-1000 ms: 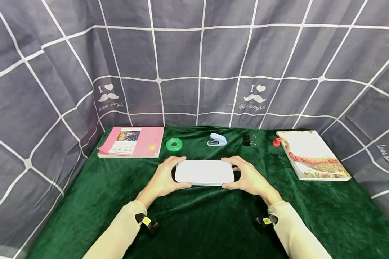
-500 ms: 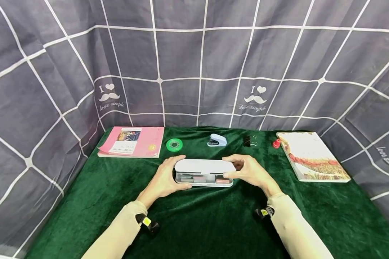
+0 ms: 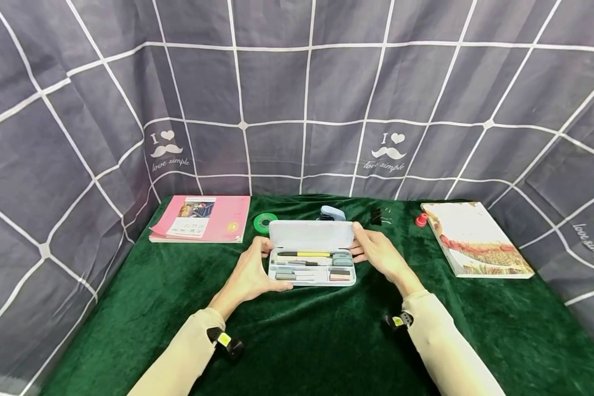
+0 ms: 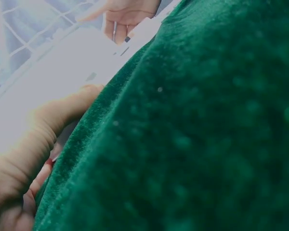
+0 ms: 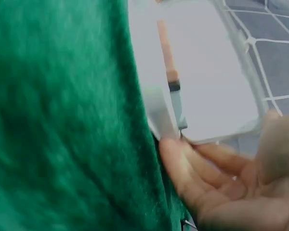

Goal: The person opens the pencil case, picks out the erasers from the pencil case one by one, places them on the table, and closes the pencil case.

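One open pencil case [image 3: 311, 235], between both hands [image 3: 251, 270] [image 3: 382, 254]

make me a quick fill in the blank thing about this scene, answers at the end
1. The pencil case is not shut but ____.
2. The tape roll behind it is coloured ____.
3. In the head view, the pink book lies to the ____ of the tape roll.
4. The hand at the upper right corner of the lid is the person's ____ hand.

Missing words: open; green; left; right.
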A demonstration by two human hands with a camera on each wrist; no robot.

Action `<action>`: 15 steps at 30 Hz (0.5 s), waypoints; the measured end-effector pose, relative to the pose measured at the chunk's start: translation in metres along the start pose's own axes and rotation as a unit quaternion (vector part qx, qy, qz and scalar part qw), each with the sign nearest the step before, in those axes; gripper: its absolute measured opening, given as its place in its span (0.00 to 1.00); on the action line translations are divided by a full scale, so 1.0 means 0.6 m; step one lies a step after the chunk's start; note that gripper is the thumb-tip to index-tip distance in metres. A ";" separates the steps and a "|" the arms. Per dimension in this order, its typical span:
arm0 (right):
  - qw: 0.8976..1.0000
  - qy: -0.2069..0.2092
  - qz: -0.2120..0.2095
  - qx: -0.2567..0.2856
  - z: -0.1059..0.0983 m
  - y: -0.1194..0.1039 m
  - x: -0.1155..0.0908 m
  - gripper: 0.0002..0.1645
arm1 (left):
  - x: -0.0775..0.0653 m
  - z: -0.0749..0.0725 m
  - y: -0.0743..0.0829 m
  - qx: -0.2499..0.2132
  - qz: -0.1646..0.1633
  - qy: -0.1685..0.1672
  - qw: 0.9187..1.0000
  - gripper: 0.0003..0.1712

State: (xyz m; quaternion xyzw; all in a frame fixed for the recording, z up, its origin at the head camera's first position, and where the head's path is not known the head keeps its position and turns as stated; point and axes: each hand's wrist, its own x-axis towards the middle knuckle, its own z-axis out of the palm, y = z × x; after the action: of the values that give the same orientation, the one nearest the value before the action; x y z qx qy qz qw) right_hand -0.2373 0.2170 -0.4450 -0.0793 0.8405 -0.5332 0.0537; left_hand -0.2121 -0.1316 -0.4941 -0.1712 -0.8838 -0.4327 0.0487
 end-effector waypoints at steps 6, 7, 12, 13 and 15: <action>0.988 0.116 -0.045 -0.097 0.003 -0.004 -0.021 0.20 | -0.004 0.004 0.001 -0.003 -0.014 -0.016 1.000 0.65; 0.983 0.124 -0.062 -0.117 0.001 -0.006 -0.023 0.15 | -0.004 0.004 0.001 -0.004 -0.015 -0.016 1.000 0.65; 0.974 0.067 -0.137 -0.165 -0.006 -0.012 -0.022 0.06 | 0.000 0.000 0.003 -0.003 -0.019 -0.012 1.000 0.66; 0.974 0.043 -0.146 -0.166 -0.006 -0.012 -0.021 0.08 | 0.001 -0.001 0.004 -0.006 -0.021 -0.013 1.000 0.66; 0.972 -0.003 -0.162 -0.168 -0.005 -0.009 -0.019 0.10 | 0.003 -0.002 0.004 -0.006 -0.020 -0.014 1.000 0.67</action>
State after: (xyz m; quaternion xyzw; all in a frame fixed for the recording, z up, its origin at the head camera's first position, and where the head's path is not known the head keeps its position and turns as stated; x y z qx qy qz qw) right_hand -0.2261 0.2197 -0.4389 -0.2241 0.8937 -0.3861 -0.0455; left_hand -0.2132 -0.1304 -0.4911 -0.1597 -0.8850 -0.4366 0.0261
